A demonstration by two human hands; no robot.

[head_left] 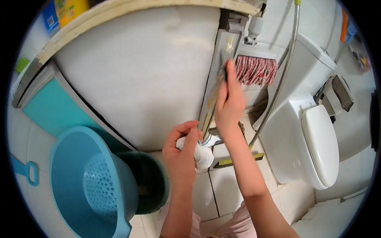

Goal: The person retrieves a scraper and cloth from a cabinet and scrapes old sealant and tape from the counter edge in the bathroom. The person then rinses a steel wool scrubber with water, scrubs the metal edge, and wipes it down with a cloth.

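Observation:
My left hand (182, 146) is closed around a bunched white cloth (204, 156) with thin dark stripes, low in front of the white panel. Its thumb and forefinger meet near the top of the bundle. Higher up, my right hand (231, 101) is at the grey frame strip (229, 45) along the panel's right edge, its fingers pointing up and slightly blurred. Something small and dark shows by those fingertips, too hidden to name. Pale and brownish marks run down the strip. The large white panel (139, 75) fills the area left of both hands.
A blue basin (65, 174) with a perforated part and a dark green bucket (160, 178) stand at left. A red-and-white mop head (257, 70) hangs right of the strip. A squeegee (238, 160) rests on the tiles beside the toilet (289, 139).

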